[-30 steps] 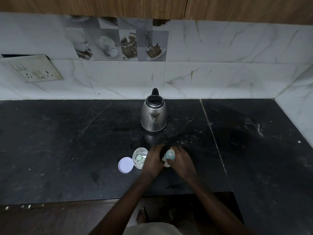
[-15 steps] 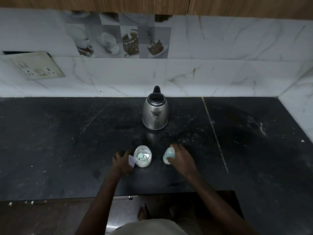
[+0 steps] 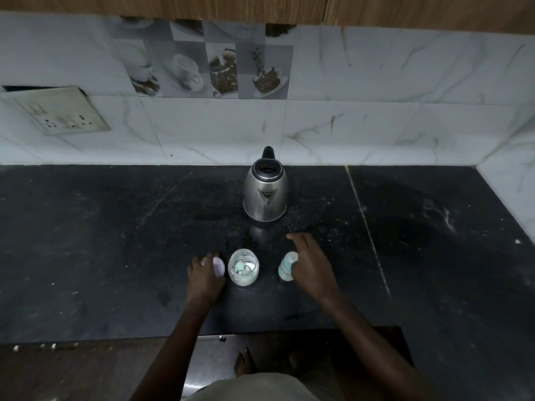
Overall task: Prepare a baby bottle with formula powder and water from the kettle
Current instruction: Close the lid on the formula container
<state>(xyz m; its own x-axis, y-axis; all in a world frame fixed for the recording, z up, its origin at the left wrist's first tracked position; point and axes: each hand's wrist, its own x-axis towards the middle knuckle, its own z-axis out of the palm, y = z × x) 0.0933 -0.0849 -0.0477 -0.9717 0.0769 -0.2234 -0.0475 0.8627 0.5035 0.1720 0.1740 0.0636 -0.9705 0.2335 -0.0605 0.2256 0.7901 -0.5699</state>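
Just below the frame's centre, a small clear baby bottle with a pale teal top is stood upright on the black speckled stone countertop, and the right hand is held just at its right, fingers straight and spread, gripping nothing. Left of the bottle an open clear glass jar of white powder is seen, and beside it a round pale lilac lid is pinched by the curled fingers of the left hand. A polished steel kettle with a black handle is set above them, apart from both hands.
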